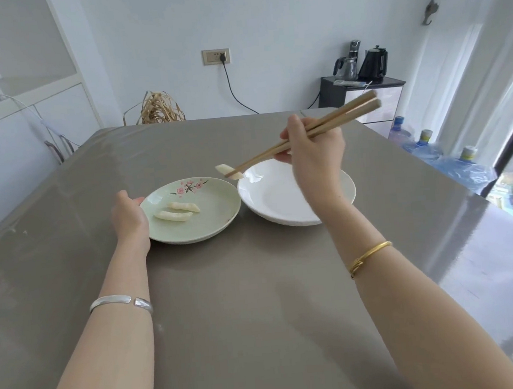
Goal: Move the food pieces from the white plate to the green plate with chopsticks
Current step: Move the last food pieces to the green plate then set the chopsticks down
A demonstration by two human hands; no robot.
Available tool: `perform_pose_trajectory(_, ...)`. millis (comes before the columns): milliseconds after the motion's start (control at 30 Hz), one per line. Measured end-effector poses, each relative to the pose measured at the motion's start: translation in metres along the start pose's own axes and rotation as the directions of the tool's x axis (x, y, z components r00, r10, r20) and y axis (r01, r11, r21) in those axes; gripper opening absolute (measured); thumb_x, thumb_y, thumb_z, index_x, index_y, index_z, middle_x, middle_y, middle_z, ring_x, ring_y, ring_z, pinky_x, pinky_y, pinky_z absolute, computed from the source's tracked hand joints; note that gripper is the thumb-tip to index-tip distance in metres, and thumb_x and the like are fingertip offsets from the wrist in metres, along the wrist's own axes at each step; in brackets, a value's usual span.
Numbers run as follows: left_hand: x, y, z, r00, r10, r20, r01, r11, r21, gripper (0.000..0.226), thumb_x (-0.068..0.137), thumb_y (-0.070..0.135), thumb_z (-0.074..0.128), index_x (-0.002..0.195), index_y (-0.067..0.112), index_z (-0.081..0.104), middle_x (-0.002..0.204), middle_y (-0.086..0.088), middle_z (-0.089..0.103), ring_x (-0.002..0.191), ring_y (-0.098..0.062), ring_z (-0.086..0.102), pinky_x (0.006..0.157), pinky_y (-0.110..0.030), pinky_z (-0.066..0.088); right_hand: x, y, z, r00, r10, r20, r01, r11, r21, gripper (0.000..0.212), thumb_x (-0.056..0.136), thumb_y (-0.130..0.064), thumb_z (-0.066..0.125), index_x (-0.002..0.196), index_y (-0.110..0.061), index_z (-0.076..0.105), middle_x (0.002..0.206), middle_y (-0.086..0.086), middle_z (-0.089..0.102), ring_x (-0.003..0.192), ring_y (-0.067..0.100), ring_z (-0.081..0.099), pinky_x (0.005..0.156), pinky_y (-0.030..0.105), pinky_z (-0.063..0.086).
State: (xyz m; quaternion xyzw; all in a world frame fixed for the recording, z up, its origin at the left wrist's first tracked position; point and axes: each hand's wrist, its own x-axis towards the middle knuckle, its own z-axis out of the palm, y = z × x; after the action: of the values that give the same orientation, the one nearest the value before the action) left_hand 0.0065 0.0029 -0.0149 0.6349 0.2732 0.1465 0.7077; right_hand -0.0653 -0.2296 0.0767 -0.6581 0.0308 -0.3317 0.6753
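Observation:
The green plate [216, 210], painted with pink blossoms, lies left of the white plate [274, 202] on the grey table. Two pale food pieces [177, 212] rest side by side in the green plate. My right hand [313, 151] grips wooden chopsticks [305, 133] above the white plate. Their tips pinch a third pale food piece [228, 171] in the air, over the gap between the two plates' far rims. My left hand [129, 216] holds the green plate's left rim. The visible part of the white plate holds no food; my right forearm covers some of it.
The grey table [242, 289] stretches toward me. Behind it stand a dried-straw bundle [159, 108], a dark cabinet [361, 93] with kettles, and several blue water jugs [452, 159] on the floor at right. A chair back [59, 147] shows at far left.

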Motion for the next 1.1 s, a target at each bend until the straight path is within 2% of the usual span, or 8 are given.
perform_pose_trajectory(67, 0.0, 0.0, 0.0, 1.0, 0.002, -0.003, -0.002, 1.0, -0.002, 0.054, 0.095, 0.038, 0.024, 0.116, 0.006, 0.062, 0.104, -0.011, 0.062, 0.092, -0.027, 0.056, 0.075, -0.03, 0.042, -0.007, -0.001, 0.016, 0.999, 0.008, 0.053, -0.008, 1.0, 0.0, 0.038, 0.09, -0.012, 0.051, 0.053, -0.015, 0.055, 0.053, 0.002, 0.053, 0.056, 0.025, 0.059, 0.068, 0.051, 0.059)
perform_pose_trajectory(233, -0.001, 0.001, 0.0, 1.0, 0.011, -0.001, -0.011, 1.0, -0.017, 0.047, 0.096, 0.036, 0.023, 0.104, 0.008, 0.06, 0.104, -0.012, 0.061, 0.087, -0.028, 0.055, 0.071, -0.031, 0.042, -0.019, 0.006, 0.042, 0.988, 0.046, 0.15, -0.039, 0.998, -0.051, 0.037, 0.09, -0.014, 0.05, 0.054, -0.014, 0.053, 0.056, 0.001, 0.053, 0.061, 0.028, 0.059, 0.07, 0.052, 0.057)
perform_pose_trajectory(333, -0.001, 0.001, 0.0, 1.0, 0.01, 0.004, -0.01, 1.0, -0.025, 0.051, 0.096, 0.036, 0.023, 0.111, 0.005, 0.061, 0.107, -0.01, 0.061, 0.087, -0.027, 0.055, 0.075, -0.031, 0.042, -0.021, 0.015, 0.051, 0.985, 0.058, 0.165, -0.043, 0.995, -0.09, 0.036, 0.09, -0.015, 0.05, 0.054, -0.009, 0.054, 0.054, -0.001, 0.053, 0.064, 0.032, 0.06, 0.073, 0.055, 0.055)
perform_pose_trajectory(433, 0.0, 0.001, 0.0, 1.0, 0.019, 0.008, -0.019, 0.999, -0.026, 0.047, 0.096, 0.035, 0.023, 0.105, 0.007, 0.059, 0.104, -0.011, 0.062, 0.079, -0.025, 0.055, 0.065, -0.029, 0.041, -0.022, 0.022, 0.056, 0.983, 0.075, 0.169, -0.06, 0.994, -0.09, 0.035, 0.089, -0.016, 0.05, 0.055, -0.009, 0.054, 0.054, -0.001, 0.053, 0.07, 0.038, 0.062, 0.073, 0.057, 0.054)
perform_pose_trajectory(500, 0.001, 0.001, -0.001, 1.0, 0.015, 0.012, -0.014, 1.0, -0.027, 0.046, 0.096, 0.035, 0.023, 0.104, 0.008, 0.059, 0.104, -0.012, 0.063, 0.086, -0.028, 0.055, 0.064, -0.029, 0.04, -0.023, 0.025, 0.057, 0.982, 0.083, 0.17, -0.068, 0.993, -0.095, 0.036, 0.089, -0.016, 0.051, 0.053, -0.012, 0.052, 0.054, 0.001, 0.053, 0.073, 0.04, 0.062, 0.073, 0.057, 0.054)
perform_pose_trajectory(700, 0.001, 0.0, 0.0, 1.0, 0.002, 0.008, -0.002, 1.0, -0.024, 0.048, 0.095, 0.036, 0.023, 0.105, 0.008, 0.061, 0.105, -0.012, 0.064, 0.091, -0.028, 0.056, 0.074, -0.031, 0.042, -0.027, 0.028, 0.06, 0.98, 0.089, 0.177, -0.07, 0.991, -0.114, 0.035, 0.09, -0.017, 0.05, 0.055, -0.016, 0.052, 0.056, -0.002, 0.054, 0.073, 0.037, 0.063, 0.074, 0.056, 0.055)
perform_pose_trajectory(867, 0.002, 0.0, 0.0, 1.0, 0.002, 0.008, -0.002, 1.0, -0.015, 0.054, 0.094, 0.037, 0.023, 0.114, 0.005, 0.062, 0.105, -0.012, 0.064, 0.091, -0.028, 0.056, 0.073, -0.031, 0.042, -0.028, 0.027, 0.058, 0.979, 0.093, 0.181, -0.073, 0.991, -0.111, 0.034, 0.09, -0.016, 0.05, 0.056, -0.014, 0.053, 0.053, -0.002, 0.053, 0.064, 0.029, 0.06, 0.073, 0.055, 0.055)
perform_pose_trajectory(1100, 0.0, 0.0, -0.001, 1.0, 0.01, 0.007, -0.01, 1.0, -0.009, 0.052, 0.094, 0.037, 0.023, 0.111, 0.006, 0.063, 0.104, -0.012, 0.063, 0.09, -0.028, 0.055, 0.07, -0.031, 0.041, -0.025, 0.026, 0.055, 0.98, 0.085, 0.182, -0.068, 0.993, -0.098, 0.033, 0.09, -0.016, 0.05, 0.057, -0.013, 0.054, 0.05, -0.001, 0.052, 0.058, 0.023, 0.056, 0.072, 0.055, 0.056)
